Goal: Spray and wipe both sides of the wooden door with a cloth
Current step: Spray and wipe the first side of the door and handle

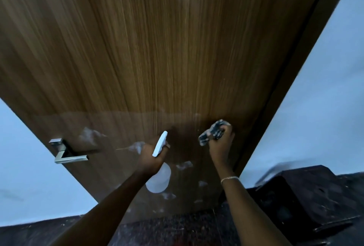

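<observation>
- One wooden door (157,49) filled most of the view, its brown grain running top to bottom; the upper part looked dull and the lower band looked darker and glossy.
- Two pale walls flanked it, one at the left (29,167) and one at the right (325,108), with a dark brown frame (295,88) along the door's right edge.
- Dark speckled floor (177,230) lay at the foot of the door.
- A dark, blocky object (305,196) sat on the floor by the right wall; what it was could not be told.
- White smears (89,133) were scattered over the lower band of the door, between the handle and the hands and below them.
- A white spray bottle (159,180) hung in front of the door's lower middle, its nozzle head pointing up toward the wood.
- A silver lever handle (67,153) stuck out near the door's left edge, well apart from both hands.
- The left hand (151,157) was curled round the neck of the spray bottle, gripping it.
- The right hand (221,147) clutched a bunched, dark, speckled cloth (211,131) near the door's right edge; whether the cloth touched the wood could not be told.
- A thin gold bracelet (229,178) circled the right wrist.
</observation>
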A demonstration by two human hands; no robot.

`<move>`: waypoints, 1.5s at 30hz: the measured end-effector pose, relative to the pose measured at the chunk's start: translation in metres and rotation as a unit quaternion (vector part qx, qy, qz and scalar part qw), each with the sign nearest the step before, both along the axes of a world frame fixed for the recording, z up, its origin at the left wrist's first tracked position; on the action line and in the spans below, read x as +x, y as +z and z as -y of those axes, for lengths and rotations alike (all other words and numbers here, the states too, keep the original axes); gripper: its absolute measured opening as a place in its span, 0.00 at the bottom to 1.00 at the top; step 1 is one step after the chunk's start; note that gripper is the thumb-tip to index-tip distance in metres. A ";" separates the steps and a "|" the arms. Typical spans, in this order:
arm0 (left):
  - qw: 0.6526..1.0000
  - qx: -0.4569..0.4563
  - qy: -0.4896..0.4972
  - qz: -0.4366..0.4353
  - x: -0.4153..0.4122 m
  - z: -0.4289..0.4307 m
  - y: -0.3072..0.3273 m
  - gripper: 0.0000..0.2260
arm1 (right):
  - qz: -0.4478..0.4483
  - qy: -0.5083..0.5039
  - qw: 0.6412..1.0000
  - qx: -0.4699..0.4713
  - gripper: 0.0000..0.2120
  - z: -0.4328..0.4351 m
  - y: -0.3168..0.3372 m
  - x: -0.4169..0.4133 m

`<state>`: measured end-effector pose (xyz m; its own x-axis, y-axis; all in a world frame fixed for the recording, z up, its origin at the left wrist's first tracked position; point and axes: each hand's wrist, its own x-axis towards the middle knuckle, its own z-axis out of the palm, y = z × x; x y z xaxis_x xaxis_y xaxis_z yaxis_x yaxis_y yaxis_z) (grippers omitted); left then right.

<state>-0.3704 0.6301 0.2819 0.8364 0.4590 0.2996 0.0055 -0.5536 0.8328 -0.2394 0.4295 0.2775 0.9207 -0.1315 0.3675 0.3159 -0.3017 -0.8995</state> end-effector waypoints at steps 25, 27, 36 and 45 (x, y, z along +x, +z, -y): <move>0.996 0.003 0.068 0.060 -0.046 -0.080 -0.015 0.11 | 0.376 0.137 0.867 -0.296 0.27 -0.102 0.032 -0.003; 0.994 -0.001 0.073 0.077 -0.045 -0.077 -0.018 0.07 | 0.433 0.196 0.770 -0.425 0.27 -0.081 -0.004 0.019; 0.984 -0.028 0.139 0.106 -0.061 -0.067 -0.045 0.06 | 0.474 0.105 0.813 -0.322 0.24 -0.109 0.052 0.017; 0.971 -0.037 0.202 0.119 -0.092 -0.063 -0.041 0.08 | 0.501 0.246 0.645 -0.523 0.35 -0.105 -0.015 0.011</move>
<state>-0.4621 0.6926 0.2410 0.4947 0.7630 0.4162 0.0134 -0.4855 0.8742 -0.2287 0.5349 0.2622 -0.0107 0.8872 0.4612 0.8692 -0.2197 0.4429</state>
